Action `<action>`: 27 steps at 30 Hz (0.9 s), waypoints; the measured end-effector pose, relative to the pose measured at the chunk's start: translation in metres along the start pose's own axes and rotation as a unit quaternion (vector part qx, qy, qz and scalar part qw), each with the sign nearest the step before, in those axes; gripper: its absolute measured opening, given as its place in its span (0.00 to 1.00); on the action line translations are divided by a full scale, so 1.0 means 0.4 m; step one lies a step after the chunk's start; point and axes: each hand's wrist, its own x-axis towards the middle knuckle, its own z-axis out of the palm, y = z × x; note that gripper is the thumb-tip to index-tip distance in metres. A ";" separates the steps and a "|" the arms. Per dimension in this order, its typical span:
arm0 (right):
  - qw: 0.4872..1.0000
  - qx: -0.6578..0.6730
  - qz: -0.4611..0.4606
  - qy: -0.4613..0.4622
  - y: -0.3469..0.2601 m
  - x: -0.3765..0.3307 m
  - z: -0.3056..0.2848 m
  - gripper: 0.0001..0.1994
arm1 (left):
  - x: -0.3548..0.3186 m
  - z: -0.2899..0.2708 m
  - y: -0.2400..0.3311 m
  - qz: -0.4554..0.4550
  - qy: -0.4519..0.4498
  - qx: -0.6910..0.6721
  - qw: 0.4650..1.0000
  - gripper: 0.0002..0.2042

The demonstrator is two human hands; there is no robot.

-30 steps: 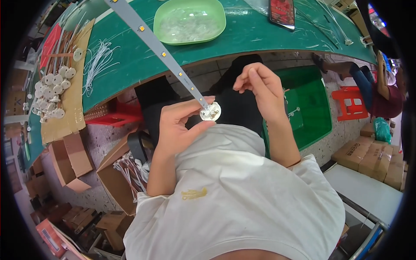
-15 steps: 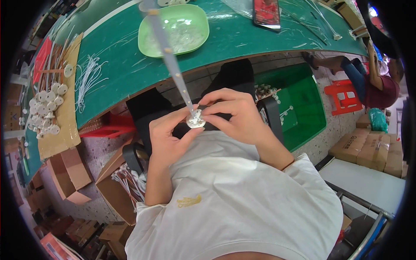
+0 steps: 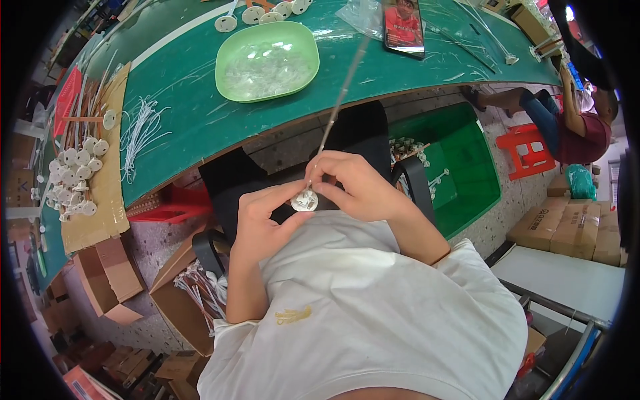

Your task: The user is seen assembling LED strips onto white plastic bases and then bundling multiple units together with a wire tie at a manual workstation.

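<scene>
We see left hand (image 3: 263,223) and right hand (image 3: 357,190) meeting above lap, both pinching small round white disc (image 3: 305,200) between fingertips; disc sits at lower end of long thin strip (image 3: 340,100), which slants up over green table (image 3: 193,127); green bowl (image 3: 268,61) of clear bits on table beyond strip; phone (image 3: 403,25) right of bowl; pile of white discs (image 3: 70,177) on cardboard at far left; green crate (image 3: 467,167) on floor right of knees; another person (image 3: 567,127) seated far right.
</scene>
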 end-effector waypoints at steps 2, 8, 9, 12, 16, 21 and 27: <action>1.000 0.002 0.015 0.020 0.013 0.002 -0.004 0.03 | -0.009 0.000 -0.010 -0.017 -0.003 -0.013 1.000 0.22; 0.985 0.072 0.107 0.115 0.025 -0.007 -0.049 0.02 | -0.015 -0.009 -0.008 -0.044 -0.016 -0.134 0.990 0.25; 0.981 0.085 0.117 0.129 0.025 -0.007 -0.061 0.03 | -0.013 -0.003 -0.009 -0.049 -0.012 -0.133 0.990 0.25; 0.984 0.083 0.102 0.120 0.005 -0.009 -0.069 0.04 | -0.015 0.008 -0.012 -0.039 0.036 -0.207 0.977 0.24; 1.000 0.012 -0.002 0.011 -0.044 -0.005 -0.061 0.11 | -0.015 0.008 -0.014 -0.032 -0.005 -0.253 0.967 0.26; 0.998 0.008 -0.059 -0.002 -0.051 -0.007 -0.035 0.10 | -0.007 0.013 -0.005 -0.039 -0.007 -0.277 0.960 0.25; 0.994 0.104 -0.031 -0.005 -0.042 -0.011 -0.032 0.08 | -0.007 0.007 -0.004 0.014 0.008 -0.304 0.953 0.24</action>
